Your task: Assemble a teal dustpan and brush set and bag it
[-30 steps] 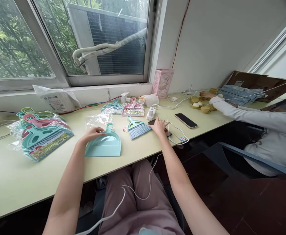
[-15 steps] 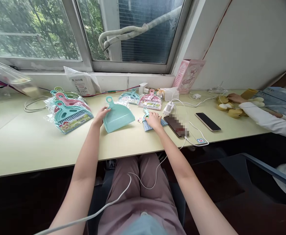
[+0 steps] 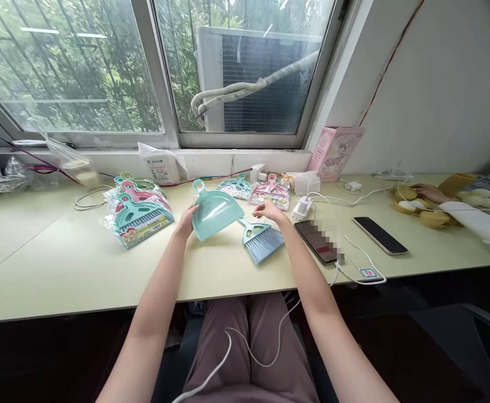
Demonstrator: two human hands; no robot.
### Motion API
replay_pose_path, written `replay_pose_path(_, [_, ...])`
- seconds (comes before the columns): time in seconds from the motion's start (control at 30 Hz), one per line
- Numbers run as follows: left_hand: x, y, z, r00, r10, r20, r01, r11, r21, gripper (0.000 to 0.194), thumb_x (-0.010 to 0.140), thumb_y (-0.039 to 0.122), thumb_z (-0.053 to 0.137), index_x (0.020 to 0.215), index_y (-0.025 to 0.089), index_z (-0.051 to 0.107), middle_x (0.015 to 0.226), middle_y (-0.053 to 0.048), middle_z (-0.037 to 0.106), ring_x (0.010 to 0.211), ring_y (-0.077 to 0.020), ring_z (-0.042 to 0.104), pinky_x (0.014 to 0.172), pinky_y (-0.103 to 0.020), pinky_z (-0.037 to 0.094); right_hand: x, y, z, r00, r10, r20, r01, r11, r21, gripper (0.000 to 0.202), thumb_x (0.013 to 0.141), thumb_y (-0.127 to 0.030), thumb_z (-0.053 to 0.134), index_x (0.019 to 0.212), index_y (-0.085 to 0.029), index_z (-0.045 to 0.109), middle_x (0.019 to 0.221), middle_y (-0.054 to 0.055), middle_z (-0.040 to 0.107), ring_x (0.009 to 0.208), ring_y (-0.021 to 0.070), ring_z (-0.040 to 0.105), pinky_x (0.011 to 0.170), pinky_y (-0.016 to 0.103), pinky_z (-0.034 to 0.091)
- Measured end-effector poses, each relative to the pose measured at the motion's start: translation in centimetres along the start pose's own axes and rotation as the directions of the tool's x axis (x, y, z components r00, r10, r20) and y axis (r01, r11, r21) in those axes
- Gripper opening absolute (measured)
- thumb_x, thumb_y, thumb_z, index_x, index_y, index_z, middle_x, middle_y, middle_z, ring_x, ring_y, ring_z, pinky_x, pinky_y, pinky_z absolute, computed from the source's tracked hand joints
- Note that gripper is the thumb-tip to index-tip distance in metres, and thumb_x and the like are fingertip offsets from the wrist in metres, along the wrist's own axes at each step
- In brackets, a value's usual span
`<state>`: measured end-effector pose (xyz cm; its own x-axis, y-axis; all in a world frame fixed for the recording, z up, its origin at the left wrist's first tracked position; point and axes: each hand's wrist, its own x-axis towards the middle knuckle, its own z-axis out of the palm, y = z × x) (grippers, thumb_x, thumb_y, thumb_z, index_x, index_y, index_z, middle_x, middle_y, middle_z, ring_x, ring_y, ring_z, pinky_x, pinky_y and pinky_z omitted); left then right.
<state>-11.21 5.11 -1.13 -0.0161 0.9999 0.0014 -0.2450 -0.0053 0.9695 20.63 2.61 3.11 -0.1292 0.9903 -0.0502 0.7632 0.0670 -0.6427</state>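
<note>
My left hand (image 3: 185,221) is closed on the left edge of a mint-green dustpan (image 3: 218,211), which is held tilted just above the table, its ring handle pointing up. Below and to the right of it lies a matching small hand brush (image 3: 263,240) with blue bristles, flat on the table. Just above the brush hovers my right hand (image 3: 270,211), apart from it. Its fingers are loosely bent, and I see nothing held in them.
Wrapped dustpan-and-brush sets (image 3: 142,215) are stacked at left. A green set (image 3: 235,187) and a pink set (image 3: 270,191) lie behind. To the right are a charger (image 3: 302,207), two phones (image 3: 380,235) and cables. Another person's hand (image 3: 429,193) touches yellow round items (image 3: 433,217).
My right hand has let go of the brush and lifted off it, toward the back. The brush now lies turned on the table. My left hand still holds the dustpan. The view has tilted up.
</note>
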Motion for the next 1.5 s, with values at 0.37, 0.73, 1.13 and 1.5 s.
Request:
replay_pose_path(0.37, [0.3, -0.3, 0.2, 1.000, 0.003, 0.027, -0.003, 1.000, 0.027, 0.044, 0.067, 0.038, 0.071, 0.105, 0.018, 0.065, 0.101, -0.009, 0.073, 0.101, -0.0282, 0.067, 0.089, -0.038, 0.055, -2.0, -0.9, 2.0, 0.993, 0.041, 0.107, 0.001, 0.933, -0.360, 0.023, 0.069, -0.035, 0.080, 0.088, -0.024, 0.073, 0.101, 0.002, 0.073, 0.100, 0.0213, 0.064, 0.082, 0.029, 0.042])
replay_pose_path(0.73, [-0.4, 1.2, -0.2, 0.999, 0.046, -0.022, -0.044, 0.998, 0.047, 0.041, 0.069, 0.040, 0.068, 0.104, 0.019, 0.065, 0.104, -0.010, 0.073, 0.101, -0.0280, 0.068, 0.082, -0.033, 0.058, -2.1, -0.4, 1.9, 0.990, -0.092, 0.106, 0.113, 0.969, -0.220, 0.012, 0.080, -0.029, 0.070, 0.088, -0.022, 0.064, 0.097, 0.003, 0.070, 0.097, 0.0205, 0.062, 0.087, 0.031, 0.040])
replay_pose_path(1.13, [-0.4, 2.8, -1.5, 0.982, 0.052, -0.183, -0.052, 0.999, 0.006, 0.036, 0.078, 0.034, 0.053, 0.109, 0.022, 0.064, 0.098, -0.009, 0.074, 0.111, -0.0302, 0.064, 0.087, -0.040, 0.059, -3.3, -1.4, 0.2, 0.945, -0.289, -0.155, 0.321, 0.720, 0.616, 0.031, 0.085, -0.043, 0.056, 0.107, -0.022, 0.054, 0.089, 0.001, 0.064, 0.092, 0.0167, 0.062, 0.082, 0.027, 0.047])
replay_pose_path(1.5, [-3.7, -0.6, 6.7, 0.957, 0.023, 0.291, -0.116, 0.944, 0.308, 0.061, 0.056, 0.051, 0.083, 0.107, 0.022, 0.067, 0.101, -0.009, 0.073, 0.096, -0.0298, 0.068, 0.077, -0.034, 0.055, -3.1, -4.1, 6.1, 0.818, -0.127, -0.561, 0.205, 0.976, 0.078, 0.019, 0.096, -0.040, 0.043, 0.109, -0.028, 0.051, 0.106, 0.005, 0.067, 0.095, 0.0229, 0.063, 0.084, 0.033, 0.044])
